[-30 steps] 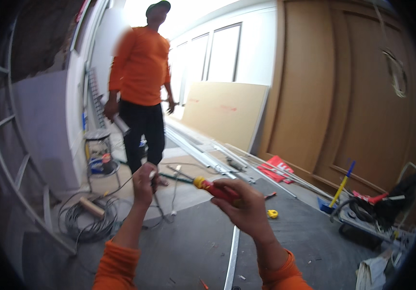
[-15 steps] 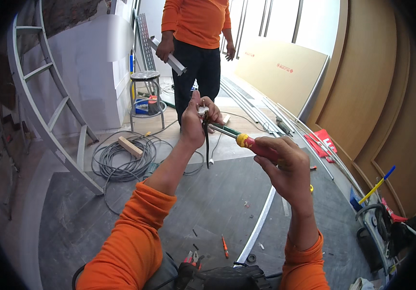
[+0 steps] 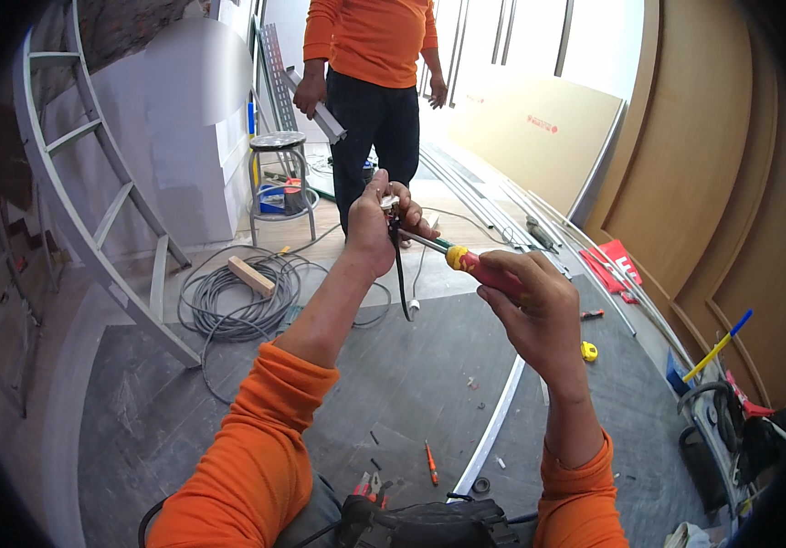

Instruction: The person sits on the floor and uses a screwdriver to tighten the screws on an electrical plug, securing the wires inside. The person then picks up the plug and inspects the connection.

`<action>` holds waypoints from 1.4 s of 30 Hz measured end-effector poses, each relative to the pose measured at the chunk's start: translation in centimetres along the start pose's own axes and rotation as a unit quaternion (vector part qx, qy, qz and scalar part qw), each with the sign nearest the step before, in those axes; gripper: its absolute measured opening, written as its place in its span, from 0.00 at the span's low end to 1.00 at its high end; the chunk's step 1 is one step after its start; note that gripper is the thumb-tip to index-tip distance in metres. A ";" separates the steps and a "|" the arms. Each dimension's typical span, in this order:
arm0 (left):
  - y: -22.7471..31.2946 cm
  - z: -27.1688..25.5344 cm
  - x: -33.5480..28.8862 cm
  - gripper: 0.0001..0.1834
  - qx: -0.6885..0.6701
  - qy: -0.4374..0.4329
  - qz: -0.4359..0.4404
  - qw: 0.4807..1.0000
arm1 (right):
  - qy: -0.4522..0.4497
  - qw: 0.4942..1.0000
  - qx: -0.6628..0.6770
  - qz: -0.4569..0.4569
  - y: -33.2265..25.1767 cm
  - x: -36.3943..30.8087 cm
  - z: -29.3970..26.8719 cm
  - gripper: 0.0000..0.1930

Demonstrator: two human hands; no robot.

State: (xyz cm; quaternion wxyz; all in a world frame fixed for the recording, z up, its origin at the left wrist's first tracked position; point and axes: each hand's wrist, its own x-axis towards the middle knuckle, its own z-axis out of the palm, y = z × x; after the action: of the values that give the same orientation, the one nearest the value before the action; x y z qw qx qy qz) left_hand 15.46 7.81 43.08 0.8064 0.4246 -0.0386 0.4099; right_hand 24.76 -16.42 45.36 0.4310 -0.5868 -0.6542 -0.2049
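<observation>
Left hand [image 3: 372, 236] gripping white fitting [image 3: 390, 204], black cable [image 3: 402, 279] hanging below; right hand [image 3: 541, 315] grasping red-and-yellow screwdriver [image 3: 468, 263], screwing seemingly unfinished.

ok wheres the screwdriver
Just right of centre in the head view: the screwdriver is in the right hand, its shaft pointing toward the left hand.

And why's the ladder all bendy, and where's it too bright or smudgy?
Head view: fisheye bending curves the ladder near the rim; head view: the far wall glares almost pure white; head view: a pale patch at left is smudged, while the screwdriver looks fairly clear.
</observation>
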 end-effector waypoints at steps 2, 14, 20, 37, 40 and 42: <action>-0.1 -0.3 0.0 0.29 -0.002 -0.001 0.003 1.000 | -0.003 1.000 -0.006 -0.002 -0.2 0.1 0.1 0.20; -1.0 -0.2 0.4 0.28 0.025 0.013 0.003 1.000 | 0.010 1.000 -0.020 0.003 1.2 -0.2 1.3 0.19; -2.2 -0.8 1.3 0.31 0.102 0.079 0.038 0.991 | 0.067 0.966 -0.221 -0.119 0.8 -0.4 2.7 0.18; -1.6 -3.0 1.3 0.32 0.167 0.066 0.111 0.977 | -0.124 0.869 0.290 0.380 2.4 -1.3 7.0 0.23; -1.4 -2.6 1.5 0.31 0.057 0.052 0.060 0.995 | -0.102 0.908 0.263 0.311 3.4 -1.3 6.1 0.23; -1.2 -3.5 1.6 0.30 0.010 0.083 0.039 0.996 | -0.056 0.956 0.156 0.241 2.4 -0.7 4.7 0.20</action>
State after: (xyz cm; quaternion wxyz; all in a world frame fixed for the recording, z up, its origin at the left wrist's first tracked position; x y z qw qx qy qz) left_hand 16.31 10.92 40.74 0.7856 0.3957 0.0161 0.4754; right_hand 25.45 -12.66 41.73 0.5168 -0.6628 -0.5402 0.0428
